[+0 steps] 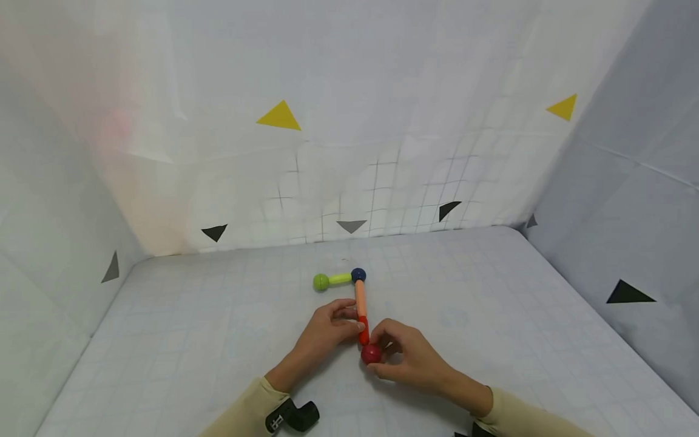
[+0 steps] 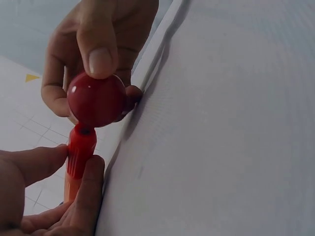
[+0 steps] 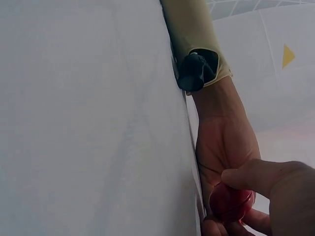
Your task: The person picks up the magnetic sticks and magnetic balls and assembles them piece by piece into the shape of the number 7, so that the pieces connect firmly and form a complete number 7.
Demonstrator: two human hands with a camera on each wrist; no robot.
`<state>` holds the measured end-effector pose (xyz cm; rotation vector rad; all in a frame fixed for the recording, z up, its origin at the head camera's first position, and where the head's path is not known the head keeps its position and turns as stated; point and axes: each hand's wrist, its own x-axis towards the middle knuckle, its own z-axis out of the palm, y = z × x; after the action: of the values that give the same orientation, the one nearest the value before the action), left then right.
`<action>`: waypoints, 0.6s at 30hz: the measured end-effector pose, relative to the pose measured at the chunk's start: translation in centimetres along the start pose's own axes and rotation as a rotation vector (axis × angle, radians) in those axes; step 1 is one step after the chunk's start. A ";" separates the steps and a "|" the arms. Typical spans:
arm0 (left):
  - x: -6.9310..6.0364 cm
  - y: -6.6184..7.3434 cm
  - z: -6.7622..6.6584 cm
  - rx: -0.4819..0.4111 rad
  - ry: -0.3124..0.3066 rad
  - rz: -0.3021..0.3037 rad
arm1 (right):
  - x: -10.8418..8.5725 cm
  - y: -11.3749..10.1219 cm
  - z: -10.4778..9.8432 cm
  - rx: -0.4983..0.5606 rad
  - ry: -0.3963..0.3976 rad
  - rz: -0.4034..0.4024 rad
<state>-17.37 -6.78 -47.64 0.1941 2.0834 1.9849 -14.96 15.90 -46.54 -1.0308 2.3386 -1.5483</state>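
My left hand (image 1: 326, 331) pinches a ribbed red rod (image 1: 363, 331) between thumb and fingers. A dark red ball (image 1: 371, 354) is held by the thumb and fingers of my right hand (image 1: 409, 358). In the left wrist view the ball sits against the red rod's near end; whether they are joined I cannot tell. Beyond the red rod, in line with it, lies an orange rod (image 1: 360, 298), whose far end meets a dark blue ball (image 1: 358, 275). From there a yellow-green rod (image 1: 340, 278) runs left to a green ball (image 1: 320, 281). The right wrist view shows the red ball under the thumb.
The pieces lie on a white gridded table surface (image 1: 218, 315). White sheets (image 1: 349, 91) with yellow, black and grey triangles stand behind it and at both sides. A black wrist device (image 1: 295, 417) is strapped at the left sleeve.
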 end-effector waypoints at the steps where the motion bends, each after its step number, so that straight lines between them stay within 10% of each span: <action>1: 0.0 0.1 0.0 -0.003 0.000 0.004 | 0.0 0.1 0.0 -0.002 -0.002 0.001; 18: 0.1 -0.1 0.0 0.023 -0.003 0.018 | 0.0 0.5 0.6 -0.010 0.029 -0.008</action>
<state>-17.43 -6.79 -47.73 0.2209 2.1105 1.9706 -14.94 15.58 -47.22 -1.0276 2.3670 -1.5662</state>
